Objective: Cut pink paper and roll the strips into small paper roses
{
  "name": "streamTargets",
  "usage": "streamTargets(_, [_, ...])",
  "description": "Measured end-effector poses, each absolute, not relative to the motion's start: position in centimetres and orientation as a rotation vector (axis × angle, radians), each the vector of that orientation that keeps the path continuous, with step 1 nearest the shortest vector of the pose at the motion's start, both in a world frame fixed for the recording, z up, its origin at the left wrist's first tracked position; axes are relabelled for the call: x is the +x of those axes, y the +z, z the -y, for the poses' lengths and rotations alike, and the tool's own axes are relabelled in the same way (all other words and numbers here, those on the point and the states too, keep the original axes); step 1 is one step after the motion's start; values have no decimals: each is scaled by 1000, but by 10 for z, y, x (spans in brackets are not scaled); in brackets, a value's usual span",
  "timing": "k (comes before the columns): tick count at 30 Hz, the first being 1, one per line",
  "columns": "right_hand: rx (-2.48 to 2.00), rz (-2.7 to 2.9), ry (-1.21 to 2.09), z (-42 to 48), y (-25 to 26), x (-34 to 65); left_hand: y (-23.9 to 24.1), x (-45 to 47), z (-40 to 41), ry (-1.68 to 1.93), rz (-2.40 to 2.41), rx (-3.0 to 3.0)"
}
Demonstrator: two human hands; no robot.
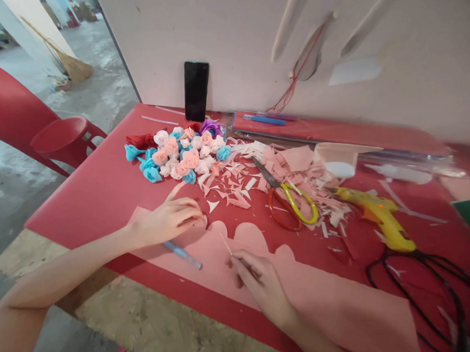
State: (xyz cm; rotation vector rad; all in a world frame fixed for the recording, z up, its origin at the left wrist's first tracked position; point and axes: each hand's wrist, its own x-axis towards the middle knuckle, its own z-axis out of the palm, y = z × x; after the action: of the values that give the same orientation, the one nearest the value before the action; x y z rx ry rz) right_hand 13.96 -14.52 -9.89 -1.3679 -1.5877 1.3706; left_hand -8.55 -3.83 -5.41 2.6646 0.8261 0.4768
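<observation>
The right hand (258, 285) is closed in a narrow pinch, thumb against fingers, on a thin stick (226, 244) that points up and away over the pink sheet (331, 302). The left hand (173, 217) lies at the sheet's left part, fingers loosely bent and close together; its underside is hidden, so whether it grips the paper or only presses on it cannot be determined. The sheet lies along the near side of the red table (92, 189), its far edge cut into rounded lobes. The step in hand appears to be work on this lobed edge with the stick; the next move calls for the left hand to steady the sheet while the right guides the stick's tip. A blue pen (182, 254) lies on the sheet, partly behind the left hand. Beyond the lobes are paper scraps (234, 184), with open scissors (274, 181) resting among them. Paper flowers (181, 155) are heaped to the left of the scraps; a yellow glue gun (383, 210) lies to the right. Behind the flowers, a phone (195, 91) stands upright near the wall panel (234, 44).
</observation>
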Motion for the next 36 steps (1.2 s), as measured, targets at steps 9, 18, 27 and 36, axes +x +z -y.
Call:
streamTargets(9, [-1375,1593,1347,144,-97,138,-60,-81,40,549,-926,2388])
streamTargets(18, [-1366,1584,1355,144,-99,139,-54,-79,42,478,-946,2357])
streamTargets(27, [-1372,1580,1366,145,-102,139,-55,-79,41,478,-980,2297])
streamTargets(36, [-1361,1574,1379,144,-99,139,-56,-80,42,480,-992,2233])
